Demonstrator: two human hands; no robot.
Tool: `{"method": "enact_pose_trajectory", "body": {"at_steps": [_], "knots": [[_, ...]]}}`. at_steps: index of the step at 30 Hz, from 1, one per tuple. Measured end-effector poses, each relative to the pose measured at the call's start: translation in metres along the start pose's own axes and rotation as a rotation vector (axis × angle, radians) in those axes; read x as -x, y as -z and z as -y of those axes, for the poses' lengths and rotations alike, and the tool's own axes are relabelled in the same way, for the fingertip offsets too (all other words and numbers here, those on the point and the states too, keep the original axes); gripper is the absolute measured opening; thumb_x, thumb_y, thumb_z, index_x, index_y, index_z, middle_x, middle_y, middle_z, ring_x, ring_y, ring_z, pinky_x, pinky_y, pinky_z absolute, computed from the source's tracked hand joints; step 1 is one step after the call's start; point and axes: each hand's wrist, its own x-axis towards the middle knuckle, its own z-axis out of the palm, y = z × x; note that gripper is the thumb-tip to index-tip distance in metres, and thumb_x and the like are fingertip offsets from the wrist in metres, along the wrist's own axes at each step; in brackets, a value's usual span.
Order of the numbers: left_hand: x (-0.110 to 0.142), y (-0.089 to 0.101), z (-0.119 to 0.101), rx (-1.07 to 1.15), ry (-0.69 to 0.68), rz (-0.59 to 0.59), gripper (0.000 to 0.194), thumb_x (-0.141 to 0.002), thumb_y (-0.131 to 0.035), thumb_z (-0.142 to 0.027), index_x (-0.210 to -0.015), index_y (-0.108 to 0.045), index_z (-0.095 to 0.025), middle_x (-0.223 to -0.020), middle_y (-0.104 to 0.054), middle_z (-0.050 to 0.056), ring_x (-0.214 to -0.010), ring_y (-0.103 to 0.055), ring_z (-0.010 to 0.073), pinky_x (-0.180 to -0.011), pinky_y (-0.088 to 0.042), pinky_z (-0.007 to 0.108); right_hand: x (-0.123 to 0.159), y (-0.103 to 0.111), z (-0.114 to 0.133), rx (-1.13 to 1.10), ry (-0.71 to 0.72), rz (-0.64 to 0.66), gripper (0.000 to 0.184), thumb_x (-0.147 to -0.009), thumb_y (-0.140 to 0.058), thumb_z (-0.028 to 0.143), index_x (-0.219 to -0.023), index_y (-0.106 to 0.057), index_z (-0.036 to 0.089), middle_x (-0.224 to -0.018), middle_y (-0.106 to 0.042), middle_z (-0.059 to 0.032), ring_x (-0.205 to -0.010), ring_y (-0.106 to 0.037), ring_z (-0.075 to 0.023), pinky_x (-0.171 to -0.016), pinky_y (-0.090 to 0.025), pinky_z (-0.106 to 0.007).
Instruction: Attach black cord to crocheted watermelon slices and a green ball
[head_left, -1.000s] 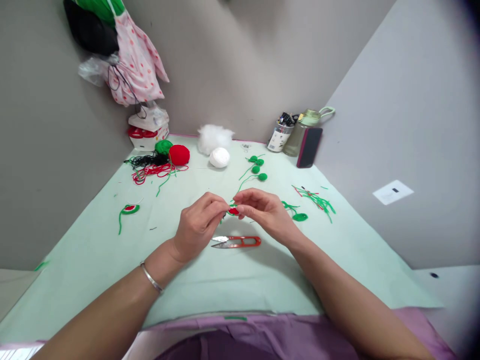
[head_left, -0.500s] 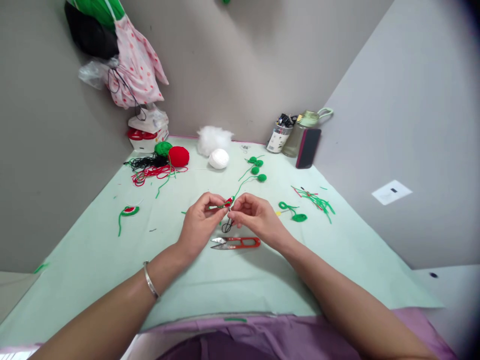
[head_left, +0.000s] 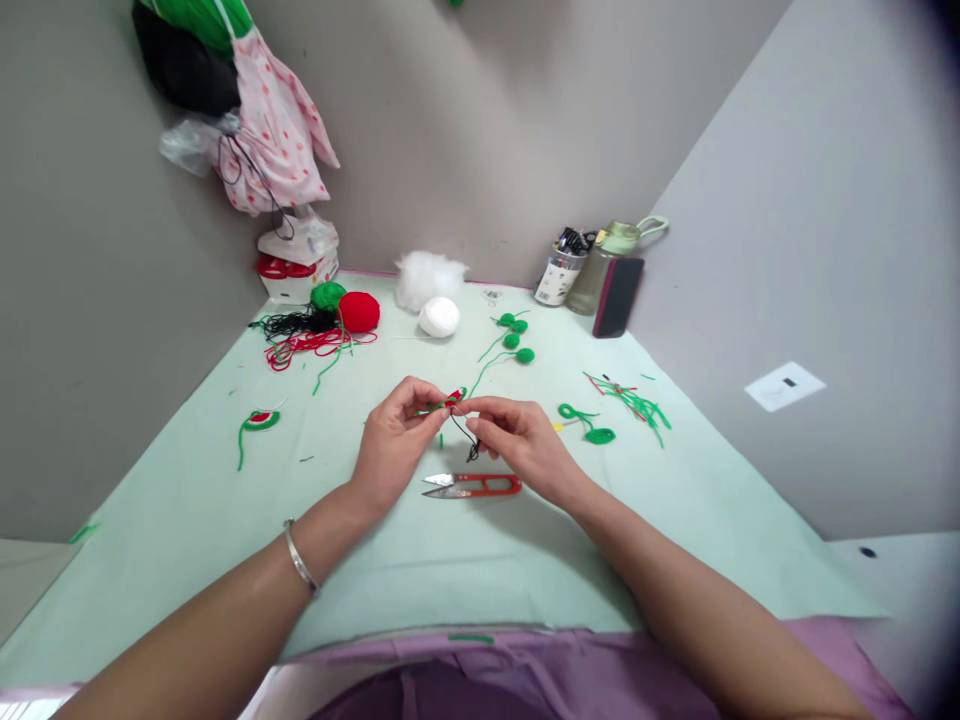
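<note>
Between the thumb and fingers of my left hand (head_left: 397, 430) is a small red-and-green crochet piece (head_left: 454, 398). My right hand (head_left: 521, 435) pinches a black thread (head_left: 462, 428) that runs from the piece and bunches below my fingers. Its index finger stretches to the piece's edge; whether a needle is in the fingers I cannot make out. Just below both hands lie orange-handled thread snips (head_left: 472, 486), blades pointing left. A similar crochet watermelon slice (head_left: 261, 421) rests to the left with a green tail.
Red yarn (head_left: 359, 312), green yarn (head_left: 328, 296) and loose black strands lie back left. White stuffing (head_left: 429, 281) and a white yarn ball (head_left: 439, 317) sit at the back. Green crochet balls (head_left: 525, 355), a leaf piece (head_left: 599, 436) and yarn scraps (head_left: 634, 405) lie right. A phone (head_left: 619, 297) leans against a bottle (head_left: 589, 280).
My right hand has shifted slightly, its index finger now straightened toward the crochet piece. The black thread's loop has moved right and bunched under that hand. My left hand keeps its hold.
</note>
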Motion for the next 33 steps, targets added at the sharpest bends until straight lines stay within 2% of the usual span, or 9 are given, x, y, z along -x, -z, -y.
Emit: {"method": "enact_pose_trajectory", "body": {"at_steps": [8, 15, 18, 21, 27, 30, 33], "knots": [[-0.002, 0.002, -0.001, 0.035, 0.003, 0.018, 0.008, -0.079, -0.067, -0.02, -0.083, -0.06, -0.019, -0.08, -0.063, -0.002, -0.078, -0.061, 0.0137, -0.074, -0.047, 0.026, 0.001, 0.005, 0.001, 0.048, -0.003, 0.026, 0.027, -0.086, -0.054, 0.026, -0.104, -0.072, 0.017, -0.06, -0.051, 0.0026, -0.058, -0.05, -0.0105, -0.055, -0.038, -0.022], [0.001, -0.001, -0.001, -0.006, -0.014, -0.003, 0.012, -0.077, -0.07, -0.021, -0.079, -0.059, -0.02, -0.076, -0.061, -0.003, -0.072, -0.059, 0.0125, -0.07, -0.048, 0.025, -0.001, -0.002, -0.002, -0.078, 0.018, 0.013, 0.019, -0.087, -0.058, 0.032, -0.094, -0.066, 0.017, -0.06, -0.049, 0.004, -0.056, -0.048, -0.0096, -0.055, -0.039, -0.022], [0.003, -0.001, 0.0, -0.069, -0.062, 0.005, 0.011, -0.079, -0.07, -0.023, -0.078, -0.06, -0.02, -0.076, -0.06, -0.002, -0.074, -0.059, 0.0134, -0.073, -0.049, 0.026, -0.002, -0.007, -0.003, -0.19, -0.017, -0.007, 0.021, -0.085, -0.062, 0.037, -0.084, -0.06, 0.017, -0.061, -0.052, 0.0033, -0.055, -0.05, -0.0096, -0.055, -0.041, -0.022], [0.005, -0.001, 0.0, -0.144, -0.179, 0.027, 0.005, -0.082, -0.067, -0.021, -0.079, -0.063, -0.02, -0.079, -0.06, 0.0, -0.078, -0.06, 0.0146, -0.077, -0.051, 0.027, -0.004, -0.006, -0.005, -0.248, -0.024, -0.007, 0.025, -0.083, -0.065, 0.04, -0.079, -0.056, 0.017, -0.062, -0.056, 0.0023, -0.055, -0.051, -0.0097, -0.055, -0.042, -0.023], [0.007, 0.0, 0.0, -0.197, -0.375, 0.057, 0.01, -0.087, -0.06, -0.014, -0.085, -0.066, -0.021, -0.087, -0.061, 0.003, -0.085, -0.061, 0.0169, -0.079, -0.051, 0.03, -0.007, 0.011, -0.001, -0.044, 0.135, -0.179, 0.018, -0.09, -0.059, 0.034, -0.09, -0.067, 0.018, -0.084, -0.063, -0.0029, -0.071, -0.054, -0.012, -0.065, -0.043, -0.026], [0.007, 0.002, 0.001, -0.238, -0.429, 0.08, 0.014, -0.087, -0.058, -0.011, -0.087, -0.067, -0.022, -0.088, -0.061, 0.004, -0.086, -0.061, 0.0176, -0.078, -0.049, 0.032, -0.006, 0.017, 0.002, 0.044, 0.206, -0.11, 0.015, -0.088, -0.062, 0.031, -0.088, -0.072, 0.019, -0.087, -0.064, -0.0037, -0.08, -0.057, -0.0149, -0.07, -0.043, -0.028], [0.007, 0.003, 0.002, -0.247, -0.421, 0.108, 0.014, -0.087, -0.058, -0.011, -0.087, -0.067, -0.022, -0.087, -0.063, 0.005, -0.084, -0.06, 0.0179, -0.076, -0.049, 0.032, -0.004, 0.019, 0.004, 0.115, 0.205, 0.005, 0.013, -0.086, -0.065, 0.028, -0.084, -0.073, 0.019, -0.082, -0.065, -0.0025, -0.076, -0.056, -0.0144, -0.069, -0.042, -0.027]]}}
